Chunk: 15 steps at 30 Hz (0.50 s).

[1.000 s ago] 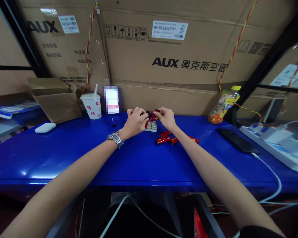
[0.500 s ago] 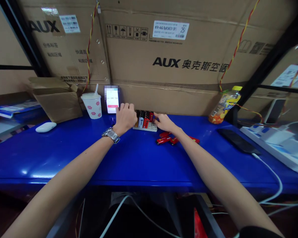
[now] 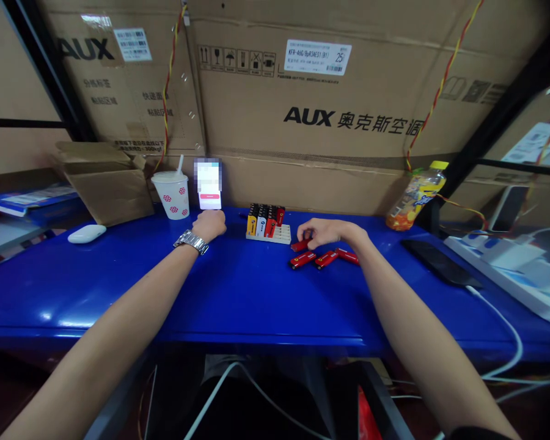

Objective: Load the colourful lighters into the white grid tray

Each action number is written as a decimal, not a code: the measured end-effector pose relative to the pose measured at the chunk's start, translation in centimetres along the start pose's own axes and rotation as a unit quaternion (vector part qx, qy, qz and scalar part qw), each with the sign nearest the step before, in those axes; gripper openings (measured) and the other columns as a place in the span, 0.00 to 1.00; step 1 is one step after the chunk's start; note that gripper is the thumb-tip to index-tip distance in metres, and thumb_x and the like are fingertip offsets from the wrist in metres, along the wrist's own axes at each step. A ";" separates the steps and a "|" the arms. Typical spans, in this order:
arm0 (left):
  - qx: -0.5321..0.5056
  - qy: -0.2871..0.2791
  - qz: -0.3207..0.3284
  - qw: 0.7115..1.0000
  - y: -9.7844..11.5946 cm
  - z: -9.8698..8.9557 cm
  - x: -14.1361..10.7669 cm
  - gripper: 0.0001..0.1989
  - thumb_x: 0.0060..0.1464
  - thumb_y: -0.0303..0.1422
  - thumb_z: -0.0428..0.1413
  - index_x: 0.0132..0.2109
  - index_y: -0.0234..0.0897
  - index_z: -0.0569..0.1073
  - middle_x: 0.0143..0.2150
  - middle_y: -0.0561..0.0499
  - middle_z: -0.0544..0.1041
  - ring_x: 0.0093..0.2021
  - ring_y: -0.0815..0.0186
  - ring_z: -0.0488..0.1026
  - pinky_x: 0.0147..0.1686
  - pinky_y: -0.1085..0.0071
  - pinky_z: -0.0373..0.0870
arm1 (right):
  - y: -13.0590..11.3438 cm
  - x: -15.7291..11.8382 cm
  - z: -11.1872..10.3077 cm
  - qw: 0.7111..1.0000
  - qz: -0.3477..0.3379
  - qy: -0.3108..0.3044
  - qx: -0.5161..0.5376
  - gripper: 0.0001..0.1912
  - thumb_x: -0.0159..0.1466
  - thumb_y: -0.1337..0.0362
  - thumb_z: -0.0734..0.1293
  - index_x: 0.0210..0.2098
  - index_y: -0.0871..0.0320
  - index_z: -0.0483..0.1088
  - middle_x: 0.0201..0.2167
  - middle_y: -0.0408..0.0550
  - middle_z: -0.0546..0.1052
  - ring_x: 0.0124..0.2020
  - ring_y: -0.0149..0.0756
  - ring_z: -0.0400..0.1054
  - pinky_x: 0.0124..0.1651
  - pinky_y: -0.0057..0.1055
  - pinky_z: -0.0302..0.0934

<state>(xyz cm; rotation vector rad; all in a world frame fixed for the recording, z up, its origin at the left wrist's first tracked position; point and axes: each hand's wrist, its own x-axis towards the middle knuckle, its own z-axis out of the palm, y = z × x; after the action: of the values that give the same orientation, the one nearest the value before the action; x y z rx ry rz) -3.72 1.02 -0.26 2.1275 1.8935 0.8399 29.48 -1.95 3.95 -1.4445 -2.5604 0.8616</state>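
Right of center, right hand [image 3: 318, 233] fingers a red lighter [image 3: 301, 245], likely light, stiff, slick, best pinched mid-body; left hand [image 3: 211, 225], center-left, grip can't tell.

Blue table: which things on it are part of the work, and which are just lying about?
Seemingly in the work:
red lighter at the right hand
three loose red lighters
white tray
lighters standing in it

Seemingly just lying about:
paper cup
yellow-capped bottle
black phone
white case
brown bag
lit phone (role unclear)
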 end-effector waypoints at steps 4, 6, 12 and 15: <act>0.148 -0.051 -0.044 0.987 2.2 -0.1 -0.1 0.08 0.46 0.28 0.58 0.36 0.31 0.75 0.38 0.32 0.77 0.44 0.45 0.74 0.40 0.58 0.69 | 0.3 0.3 0.2 0.998 -0.038 0.043 -0.006 0.11 0.48 0.69 0.70 0.33 0.56 0.70 0.29 0.44 0.76 0.31 0.35 0.68 0.33 0.31 0.59; 0.138 -0.040 -0.038 0.989 3.0 -0.3 -0.4 0.16 0.50 0.29 0.57 0.46 0.27 0.72 0.43 0.30 0.76 0.46 0.46 0.74 0.42 0.60 0.69 | 0.4 0.2 0.1 0.998 -0.036 0.047 0.014 0.11 0.52 0.65 0.70 0.35 0.57 0.68 0.29 0.45 0.76 0.30 0.34 0.68 0.33 0.31 0.59; 0.100 0.014 0.019 0.995 4.1 -0.9 -1.0 0.19 0.58 0.30 0.51 0.55 0.25 0.65 0.44 0.31 0.75 0.44 0.50 0.73 0.41 0.60 0.67 | 0.1 0.1 -0.1 0.982 -0.077 0.154 0.082 0.14 0.53 0.58 0.71 0.36 0.59 0.70 0.28 0.46 0.75 0.29 0.34 0.67 0.34 0.33 0.60; 0.098 0.050 0.051 0.993 4.5 -0.9 -0.8 0.16 0.58 0.30 0.50 0.51 0.26 0.69 0.43 0.34 0.75 0.44 0.52 0.72 0.42 0.60 0.66 | -0.3 0.2 0.0 0.954 -0.102 0.239 0.148 0.14 0.50 0.57 0.73 0.32 0.59 0.73 0.30 0.47 0.76 0.31 0.34 0.67 0.36 0.35 0.62</act>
<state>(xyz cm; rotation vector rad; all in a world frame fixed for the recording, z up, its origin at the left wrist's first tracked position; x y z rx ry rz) -0.35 -0.73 2.35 2.3558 2.0076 0.8262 29.19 -1.86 4.07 -1.1105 -2.0709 0.7177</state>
